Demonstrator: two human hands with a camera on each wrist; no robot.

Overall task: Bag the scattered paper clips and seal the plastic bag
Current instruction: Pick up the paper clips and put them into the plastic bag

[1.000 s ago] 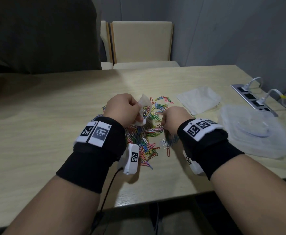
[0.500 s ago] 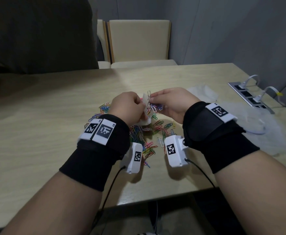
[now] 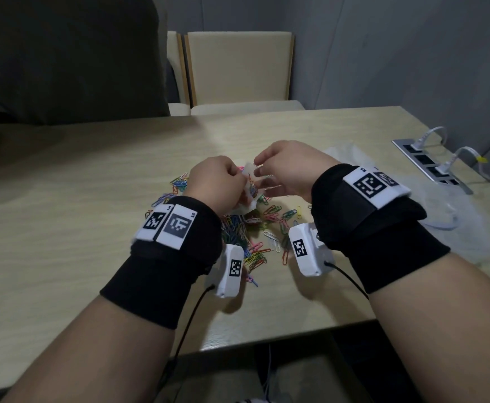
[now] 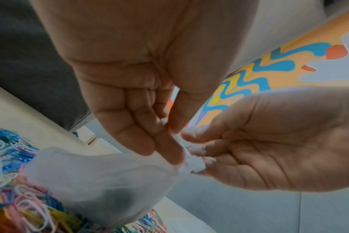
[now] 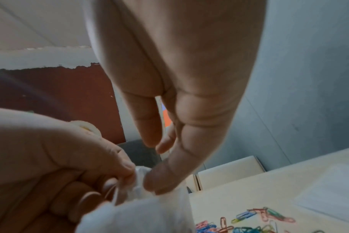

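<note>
Bag pinched btwn both hands

Right hand: lifted off the paper clips on the table, carried up to the plastic bag mouth. Met the left hand there, fingers closed onto the rim.

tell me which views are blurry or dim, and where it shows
Head view: dim, edges darkened, paper clips fairly sharp. Left wrist view: left hand and plastic bag soft, clips smeared. Right wrist view: right hand blurred, wall bowed.
</note>
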